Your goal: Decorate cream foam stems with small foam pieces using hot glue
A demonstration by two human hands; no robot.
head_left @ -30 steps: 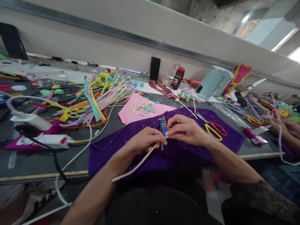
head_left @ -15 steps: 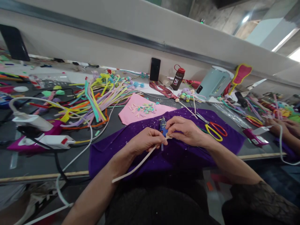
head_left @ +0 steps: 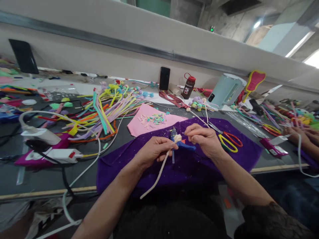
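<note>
The left hand [head_left: 156,151] is closed on a cream pipe cleaner [head_left: 159,172], thumb and fingers pinching it just below its rolled tip [head_left: 177,138]; the loose end trails down toward the person's lap. The right hand [head_left: 203,139] hovers just beside that tip, its fingers curled together and pinched; whether anything sits between them cannot be told. Between and just behind the hands lies a blue glue gun [head_left: 183,145], on a purple cloth [head_left: 231,156] spread over the table [head_left: 45,176]. Yellow-and-red scissors [head_left: 229,141] lie on the cloth right of the right hand. Behind the cloth sits a pink sheet [head_left: 139,124] strewn with small coloured bits. Left of that is a heap of coloured pipe cleaners [head_left: 104,106], and nearer, a white power strip [head_left: 62,155] with cables. Against the back wall stand a phone [head_left: 164,78], a brown bottle [head_left: 188,87] and a pale kettle [head_left: 225,90]. At the far right, another person's hand [head_left: 297,134] rests at the table.
</note>
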